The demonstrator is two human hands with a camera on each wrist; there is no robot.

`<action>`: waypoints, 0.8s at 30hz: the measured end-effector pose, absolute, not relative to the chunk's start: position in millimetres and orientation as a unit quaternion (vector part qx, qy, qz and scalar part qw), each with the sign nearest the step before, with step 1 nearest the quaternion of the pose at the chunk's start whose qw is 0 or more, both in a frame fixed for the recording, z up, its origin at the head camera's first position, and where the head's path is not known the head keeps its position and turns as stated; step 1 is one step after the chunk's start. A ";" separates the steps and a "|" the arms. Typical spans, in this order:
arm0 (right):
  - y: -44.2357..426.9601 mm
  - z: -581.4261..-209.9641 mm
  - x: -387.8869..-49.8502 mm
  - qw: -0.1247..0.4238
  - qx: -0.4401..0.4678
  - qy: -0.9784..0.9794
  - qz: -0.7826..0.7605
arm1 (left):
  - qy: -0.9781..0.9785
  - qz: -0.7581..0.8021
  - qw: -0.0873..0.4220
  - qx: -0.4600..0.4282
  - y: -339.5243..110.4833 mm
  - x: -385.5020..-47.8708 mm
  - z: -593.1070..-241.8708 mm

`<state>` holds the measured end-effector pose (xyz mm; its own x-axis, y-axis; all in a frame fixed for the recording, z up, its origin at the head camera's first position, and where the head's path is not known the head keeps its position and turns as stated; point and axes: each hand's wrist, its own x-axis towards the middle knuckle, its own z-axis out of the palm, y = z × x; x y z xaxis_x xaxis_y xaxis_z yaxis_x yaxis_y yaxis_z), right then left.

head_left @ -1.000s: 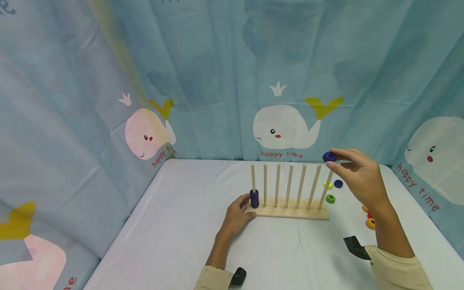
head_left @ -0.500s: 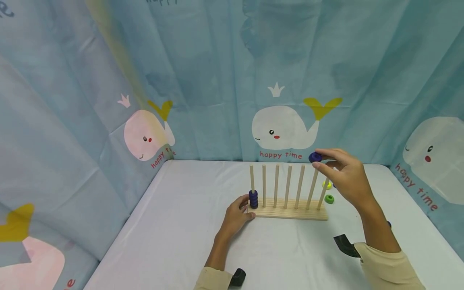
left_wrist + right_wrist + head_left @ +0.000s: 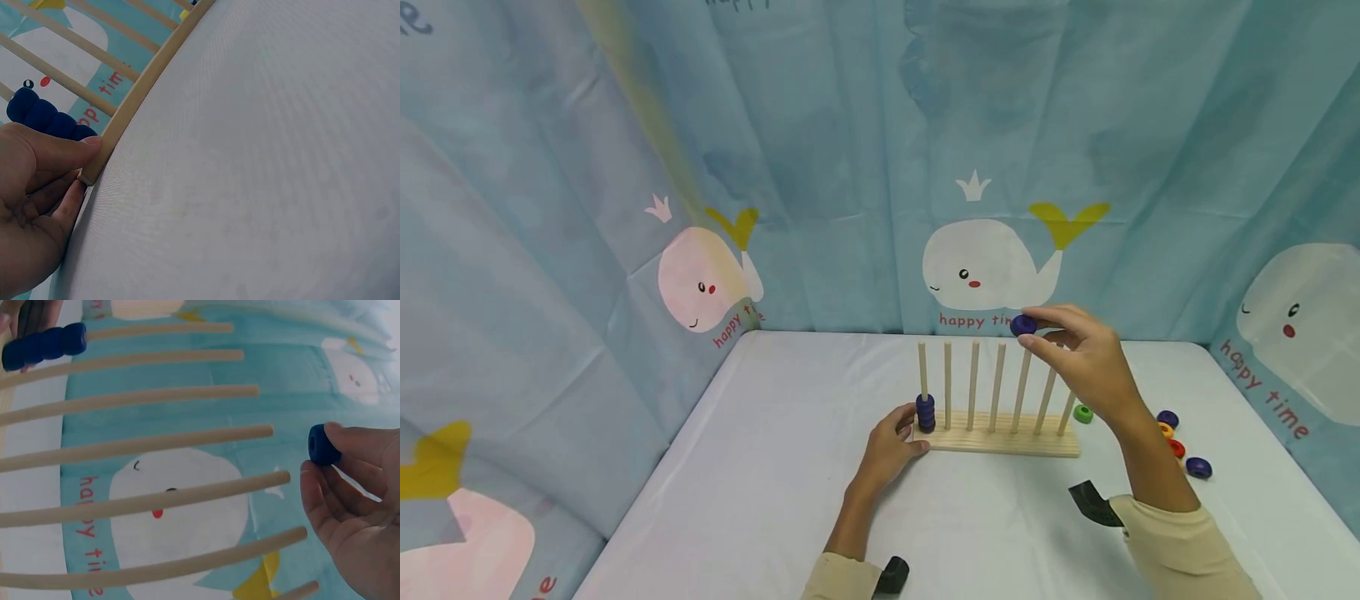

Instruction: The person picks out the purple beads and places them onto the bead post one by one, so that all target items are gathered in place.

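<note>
A pale wooden peg rack (image 3: 1000, 442) with several upright pegs stands on the white table. Several dark blue beads (image 3: 926, 413) are stacked at the foot of its leftmost peg. My left hand (image 3: 889, 450) grips the rack's left end; in the left wrist view the thumb lies on the base beside the stack. Between thumb and fingertips, my right hand (image 3: 1090, 358) pinches one blue bead (image 3: 1023, 325), held near the top of a peg right of the rack's middle. The right wrist view shows this bead (image 3: 323, 445) off the peg tips, its hole visible.
Right of the rack lies a green bead (image 3: 1083, 413). Farther right are a blue bead (image 3: 1167, 418), an orange bead (image 3: 1165, 430), a red bead (image 3: 1176, 448) and another blue bead (image 3: 1198, 467), partly beside my right forearm. A whale-print curtain (image 3: 835, 167) hangs behind the table.
My right hand has moved left with the blue bead, from above the rightmost peg toward the rack's middle. Beads behind the forearm have come into view. My left hand stays put.
</note>
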<state>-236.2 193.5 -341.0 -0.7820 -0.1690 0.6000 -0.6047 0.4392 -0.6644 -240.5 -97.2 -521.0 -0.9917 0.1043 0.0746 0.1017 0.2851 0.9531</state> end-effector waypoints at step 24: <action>147.8 -342.2 -250.9 0.203 0.303 -0.803 0.472 | 0.798 0.600 0.008 0.066 -98.1 -241.7 -521.7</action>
